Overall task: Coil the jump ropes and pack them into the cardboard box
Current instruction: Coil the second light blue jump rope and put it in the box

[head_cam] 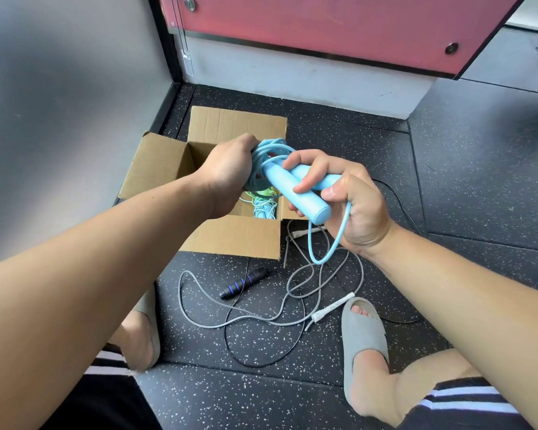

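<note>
So the blue jump rope (272,156) is mid-coil at this point, held up just above the open cardboard box (230,234). The bundle of loops is clamped in the left hand (227,169), whose grip is closed tight around the cord, while both blue handles (295,189) are pinched together in the right hand (345,200), fingers wrapped over them and thumb pressed on the side. One last slack loop (330,240) is left dangling below the right grip, so the coiling can't be called finished yet, probably close though.

Inside the box, straight under the left grip, a green rope (263,201) can be seen already packed. On the floor below and toward the person from both grips, a grey rope with white handles (333,308) is sprawled out loose, tangled across a black rope with a blue-striped handle (244,282). So one seems done, one is in hand, and two look untouched.

For the next move, that hanging loop would need to be taken up into the bundle, or wound around it, with the handles kept against the coil so nothing springs open. Then the whole thing could be lowered into the box beside the green one. Letting go of the left grip early would likely let the loops unravel.
</note>
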